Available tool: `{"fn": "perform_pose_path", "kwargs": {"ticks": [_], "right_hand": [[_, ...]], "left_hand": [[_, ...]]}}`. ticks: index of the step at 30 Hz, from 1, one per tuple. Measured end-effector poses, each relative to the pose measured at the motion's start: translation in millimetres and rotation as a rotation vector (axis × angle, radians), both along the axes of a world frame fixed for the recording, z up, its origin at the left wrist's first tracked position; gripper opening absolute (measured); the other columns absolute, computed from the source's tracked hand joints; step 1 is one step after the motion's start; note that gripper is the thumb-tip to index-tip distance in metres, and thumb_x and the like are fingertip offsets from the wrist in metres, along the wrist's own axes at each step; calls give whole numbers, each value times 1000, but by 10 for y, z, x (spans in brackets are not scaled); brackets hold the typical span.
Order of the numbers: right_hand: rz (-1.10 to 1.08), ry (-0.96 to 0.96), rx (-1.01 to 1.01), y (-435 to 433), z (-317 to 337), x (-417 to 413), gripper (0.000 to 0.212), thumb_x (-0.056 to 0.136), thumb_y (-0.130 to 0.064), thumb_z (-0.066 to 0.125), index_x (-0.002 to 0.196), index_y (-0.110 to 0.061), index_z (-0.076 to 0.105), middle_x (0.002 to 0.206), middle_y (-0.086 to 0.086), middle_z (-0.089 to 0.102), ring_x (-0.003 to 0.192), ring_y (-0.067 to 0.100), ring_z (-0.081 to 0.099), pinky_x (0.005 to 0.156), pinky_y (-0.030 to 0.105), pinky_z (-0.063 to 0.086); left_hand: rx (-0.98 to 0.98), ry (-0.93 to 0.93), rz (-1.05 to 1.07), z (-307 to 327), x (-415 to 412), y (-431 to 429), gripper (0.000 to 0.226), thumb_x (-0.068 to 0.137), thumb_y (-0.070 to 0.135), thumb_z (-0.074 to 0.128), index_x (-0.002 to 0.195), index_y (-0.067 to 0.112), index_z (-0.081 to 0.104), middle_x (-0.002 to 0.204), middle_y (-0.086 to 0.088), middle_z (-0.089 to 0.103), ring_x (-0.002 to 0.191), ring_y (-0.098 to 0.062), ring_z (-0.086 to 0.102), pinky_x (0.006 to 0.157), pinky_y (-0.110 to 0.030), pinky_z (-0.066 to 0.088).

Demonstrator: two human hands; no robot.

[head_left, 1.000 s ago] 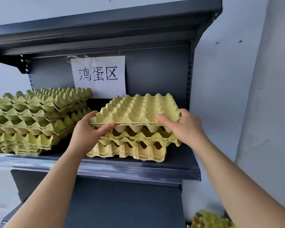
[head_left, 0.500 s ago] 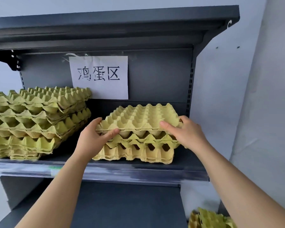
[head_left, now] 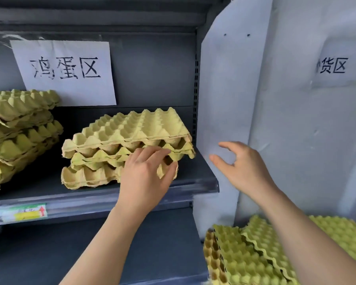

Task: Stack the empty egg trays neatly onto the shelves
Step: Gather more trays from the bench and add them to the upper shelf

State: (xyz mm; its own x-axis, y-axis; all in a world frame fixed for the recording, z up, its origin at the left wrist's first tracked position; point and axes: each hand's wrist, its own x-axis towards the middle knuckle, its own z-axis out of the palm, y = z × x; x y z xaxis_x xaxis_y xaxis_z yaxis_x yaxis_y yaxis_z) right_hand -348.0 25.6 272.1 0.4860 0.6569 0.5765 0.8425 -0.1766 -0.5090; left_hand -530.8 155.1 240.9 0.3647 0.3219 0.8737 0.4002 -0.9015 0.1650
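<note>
Left hand: we have our left hand (head_left: pixel 146 173) on the front right corner of the centre stack (head_left: pixel 99 159), fingers curled over the edge of the middle layers and the thumb hooked round the corner of the bottom one, so it grips the lower part of the stack
Right hand: our right hand (head_left: pixel 242 167) hangs in the air just past the shelf's right end, fingers loosely spread and a little bent, holding nothing, in front of the white panel (head_left: pixel 224 95)
Hands together: we keep them apart, the left one at the trays and the right one off to the side
Centre stack: yellow-green pulp egg trays nested on the shelf (head_left: pixel 203 177) toward its right end; the layers are not squared, the top tray (head_left: pixel 136 128) sitting further back and right, the bottom one jutting forward; we cannot count them
Left stack: a taller left stack (head_left: pixel 19 130) of the same trays stands at the shelf's left, cut by the frame edge, its layers skewed, with bare shelf between it and the centre stack
Loose trays: more loose trays (head_left: pixel 253 256) lie overlapped at lower right, below shelf level, partly under our right forearm
Shelf front: a clear rail carries a green and yellow price label (head_left: pixel 25 212) with a red arrow; a dark lower shelf (head_left: pixel 132 243) lies beneath
Signs: a paper sign (head_left: pixel 66 73) with handwritten characters hangs on the back wall; a second sign (head_left: pixel 333 66) shows on the right wall
</note>
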Motion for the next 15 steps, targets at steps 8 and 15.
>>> {"fn": "perform_pose_path", "kwargs": {"ticks": [8,15], "right_hand": [[-217,31,-193,-988,-766,1029,43,87,-36,66,124,-14,63,129,2,61,116,20,57,97,27,38],[-360,146,-398,-1983,-1461,2224,43,90,-37,62,126,-15,61,126,4,63,117,20,56,98,30,41]], "left_hand": [[-120,207,-257,-670,1378,-716,39,86,40,54,103,11,73,100,-3,71,88,-27,65,75,-39,53],[-242,380,-378,-1389,2833,-1452,40,83,43,53,101,13,73,95,-2,72,86,-28,67,78,-39,53]]}}
